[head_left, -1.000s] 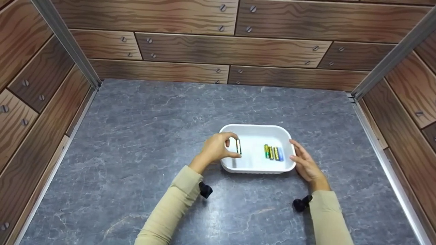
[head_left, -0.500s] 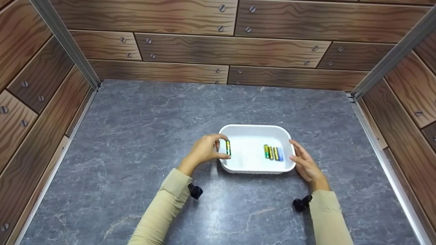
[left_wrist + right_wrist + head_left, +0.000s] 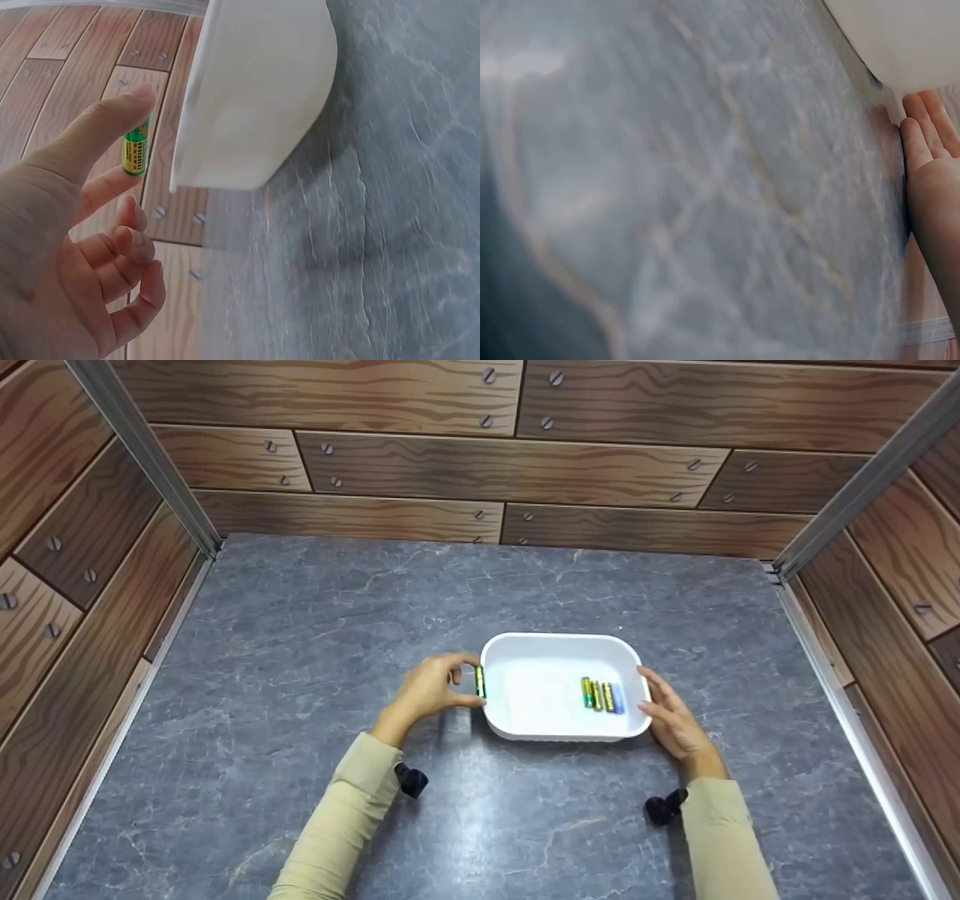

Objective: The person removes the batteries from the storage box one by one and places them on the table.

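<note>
Battery [image 3: 480, 681], just one, green and yellow, is being pinched between the thumb and a finger of the person's left hand [image 3: 429, 686], just outside the left end of a single white tray [image 3: 536, 686]. Both hands are staying well apart, the right hand [image 3: 677, 726] resting its fairly straight fingers against the tray's right end. Inside, nearer that end, three green-and-gold batteries [image 3: 597, 696] and one blue cylinder [image 3: 618, 699] are lying side by side.

Observed dark print [image 3: 134, 158] on 1 green-and-yellow battery [image 3: 136, 145]; too blurred to read. Found no legible text, number or brand elsewhere.
</note>
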`<act>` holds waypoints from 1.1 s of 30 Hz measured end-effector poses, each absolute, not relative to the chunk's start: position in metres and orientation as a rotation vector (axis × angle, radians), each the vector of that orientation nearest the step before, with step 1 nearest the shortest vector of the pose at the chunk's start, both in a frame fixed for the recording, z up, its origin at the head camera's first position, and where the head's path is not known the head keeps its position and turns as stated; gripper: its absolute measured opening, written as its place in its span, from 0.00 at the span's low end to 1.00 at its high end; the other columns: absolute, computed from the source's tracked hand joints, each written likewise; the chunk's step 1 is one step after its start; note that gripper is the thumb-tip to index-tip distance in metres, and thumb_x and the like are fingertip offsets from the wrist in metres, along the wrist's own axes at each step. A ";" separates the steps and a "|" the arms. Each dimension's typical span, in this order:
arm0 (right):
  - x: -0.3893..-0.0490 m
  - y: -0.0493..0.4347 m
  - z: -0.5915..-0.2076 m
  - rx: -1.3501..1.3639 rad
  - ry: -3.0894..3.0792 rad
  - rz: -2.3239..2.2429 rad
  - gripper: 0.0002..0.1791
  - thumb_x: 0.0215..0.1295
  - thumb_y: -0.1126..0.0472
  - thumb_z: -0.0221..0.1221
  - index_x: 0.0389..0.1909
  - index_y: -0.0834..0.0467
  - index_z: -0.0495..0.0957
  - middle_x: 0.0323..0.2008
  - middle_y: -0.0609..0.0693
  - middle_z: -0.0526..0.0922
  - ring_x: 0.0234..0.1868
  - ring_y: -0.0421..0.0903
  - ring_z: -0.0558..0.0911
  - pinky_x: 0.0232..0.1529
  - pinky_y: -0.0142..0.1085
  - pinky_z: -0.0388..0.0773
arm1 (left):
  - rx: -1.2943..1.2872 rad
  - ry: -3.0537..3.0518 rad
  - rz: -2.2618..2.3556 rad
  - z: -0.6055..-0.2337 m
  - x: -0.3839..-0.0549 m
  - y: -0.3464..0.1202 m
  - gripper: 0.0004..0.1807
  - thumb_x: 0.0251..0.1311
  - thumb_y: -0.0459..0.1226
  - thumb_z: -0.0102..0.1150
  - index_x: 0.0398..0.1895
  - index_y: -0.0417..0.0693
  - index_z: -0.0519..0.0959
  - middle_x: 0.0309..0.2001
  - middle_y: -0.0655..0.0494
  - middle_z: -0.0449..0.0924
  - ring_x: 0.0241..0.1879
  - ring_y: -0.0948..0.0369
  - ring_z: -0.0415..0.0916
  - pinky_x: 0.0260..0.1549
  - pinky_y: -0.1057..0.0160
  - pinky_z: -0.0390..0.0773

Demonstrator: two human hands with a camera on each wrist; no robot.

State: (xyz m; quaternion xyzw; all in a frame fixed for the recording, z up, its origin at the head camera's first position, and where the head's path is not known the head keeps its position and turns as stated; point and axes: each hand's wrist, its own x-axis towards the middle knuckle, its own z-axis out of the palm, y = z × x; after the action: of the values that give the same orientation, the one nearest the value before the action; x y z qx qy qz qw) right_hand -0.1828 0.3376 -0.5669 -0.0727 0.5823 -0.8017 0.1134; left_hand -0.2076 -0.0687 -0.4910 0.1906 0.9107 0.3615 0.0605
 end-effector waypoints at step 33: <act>-0.183 0.338 -0.566 -0.217 1.716 -2.335 0.29 0.67 0.74 0.48 0.62 0.42 0.68 0.60 0.35 0.74 0.59 0.34 0.75 0.57 0.29 0.74 | 0.331 2.753 0.923 -0.530 -0.218 -0.087 0.30 0.43 0.47 0.76 0.54 0.56 0.80 0.24 0.61 0.71 0.22 0.65 0.62 0.24 0.68 0.61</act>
State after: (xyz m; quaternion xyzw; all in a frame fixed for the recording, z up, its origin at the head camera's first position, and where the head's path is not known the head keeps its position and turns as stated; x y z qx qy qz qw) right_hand -0.1831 0.3382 -0.5664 -0.0743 0.5864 -0.7980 0.1176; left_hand -0.2184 -0.0872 -0.5305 0.1127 0.9363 0.3140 0.1095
